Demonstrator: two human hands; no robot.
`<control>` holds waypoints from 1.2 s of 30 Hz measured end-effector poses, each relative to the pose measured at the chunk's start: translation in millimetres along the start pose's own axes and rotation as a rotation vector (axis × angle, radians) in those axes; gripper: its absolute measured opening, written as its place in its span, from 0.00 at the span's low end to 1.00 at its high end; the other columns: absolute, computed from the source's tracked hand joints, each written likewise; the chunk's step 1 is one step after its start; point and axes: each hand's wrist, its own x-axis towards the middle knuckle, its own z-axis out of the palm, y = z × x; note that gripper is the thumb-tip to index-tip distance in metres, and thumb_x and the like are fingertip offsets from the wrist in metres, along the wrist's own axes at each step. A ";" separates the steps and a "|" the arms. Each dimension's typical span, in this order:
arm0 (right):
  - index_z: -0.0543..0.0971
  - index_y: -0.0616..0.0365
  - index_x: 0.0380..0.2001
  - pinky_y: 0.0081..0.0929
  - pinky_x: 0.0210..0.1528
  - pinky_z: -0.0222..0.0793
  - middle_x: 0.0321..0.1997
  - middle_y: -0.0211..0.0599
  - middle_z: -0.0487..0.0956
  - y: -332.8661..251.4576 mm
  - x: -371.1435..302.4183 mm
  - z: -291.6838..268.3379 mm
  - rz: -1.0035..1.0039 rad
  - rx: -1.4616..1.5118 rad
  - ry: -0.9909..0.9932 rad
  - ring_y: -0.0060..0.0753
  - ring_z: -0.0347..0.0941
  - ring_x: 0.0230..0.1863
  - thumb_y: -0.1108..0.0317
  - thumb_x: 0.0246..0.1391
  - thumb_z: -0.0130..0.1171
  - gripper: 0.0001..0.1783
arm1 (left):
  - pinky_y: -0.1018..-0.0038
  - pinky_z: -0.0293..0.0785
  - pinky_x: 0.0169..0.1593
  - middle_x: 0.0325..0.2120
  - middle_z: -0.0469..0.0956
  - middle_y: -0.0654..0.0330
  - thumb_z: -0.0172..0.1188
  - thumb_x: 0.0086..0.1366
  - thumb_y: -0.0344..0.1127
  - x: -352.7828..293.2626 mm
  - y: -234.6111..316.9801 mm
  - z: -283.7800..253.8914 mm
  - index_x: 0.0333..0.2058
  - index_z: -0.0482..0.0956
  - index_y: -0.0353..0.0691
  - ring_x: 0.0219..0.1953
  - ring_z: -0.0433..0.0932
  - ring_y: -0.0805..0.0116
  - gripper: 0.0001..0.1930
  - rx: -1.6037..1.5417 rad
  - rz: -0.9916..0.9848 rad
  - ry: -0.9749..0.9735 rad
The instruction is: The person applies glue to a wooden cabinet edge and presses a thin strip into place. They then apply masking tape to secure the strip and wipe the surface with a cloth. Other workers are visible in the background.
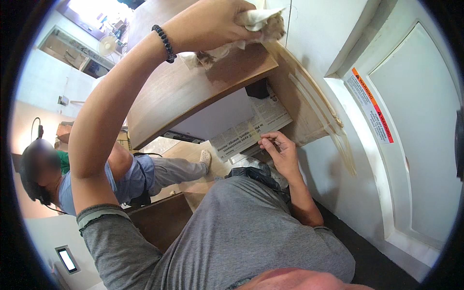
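Near the top, my left hand (217, 25), with a dark beaded bracelet at the wrist, is closed around a crumpled white cloth (261, 19) stained brown. More stained cloth (208, 59) shows below the hand, over the wooden surface (227, 77) of a piece of furniture. My right hand (282, 153) is lower down, with fingers curled in toward the thumb beside a sheet of newspaper (241, 137). Whether anything sits between those fingertips, I cannot make out. The newspaper lies within the open space under the wooden top.
A brown side panel (302, 111) with pale strips stands against the white wall. To the right is a white panelled door (420, 130) with warning labels (372, 106). A black plastic bag (253, 175) lies by my lap. At the left, another person (130, 169) sits with a leg stretched out.
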 end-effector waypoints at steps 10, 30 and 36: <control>0.81 0.65 0.46 0.25 0.47 0.76 0.39 0.37 0.85 1.0 -3.0 -4.8 0.024 -0.013 -0.005 0.25 0.81 0.41 0.65 0.67 0.61 0.13 | 0.72 0.76 0.37 0.27 0.83 0.57 0.69 0.66 0.44 3.1 -17.8 32.2 0.44 0.83 0.31 0.27 0.78 0.73 0.20 -0.115 0.382 0.042; 0.84 0.64 0.39 0.23 0.43 0.73 0.32 0.33 0.85 -5.8 7.4 18.4 0.070 -0.121 -0.180 0.21 0.79 0.37 0.66 0.65 0.64 0.10 | 0.76 0.71 0.25 0.20 0.78 0.62 0.68 0.65 0.50 -210.4 -80.5 -97.1 0.26 0.76 0.37 0.19 0.73 0.76 0.21 0.512 0.232 0.943; 0.84 0.62 0.34 0.21 0.37 0.70 0.27 0.28 0.82 2.9 24.8 30.5 -0.007 -0.203 -0.320 0.18 0.74 0.30 0.68 0.60 0.69 0.08 | 0.73 0.74 0.38 0.34 0.80 0.60 0.71 0.62 0.44 -374.3 -96.8 19.0 0.40 0.78 0.36 0.33 0.77 0.71 0.18 -0.236 -0.025 1.167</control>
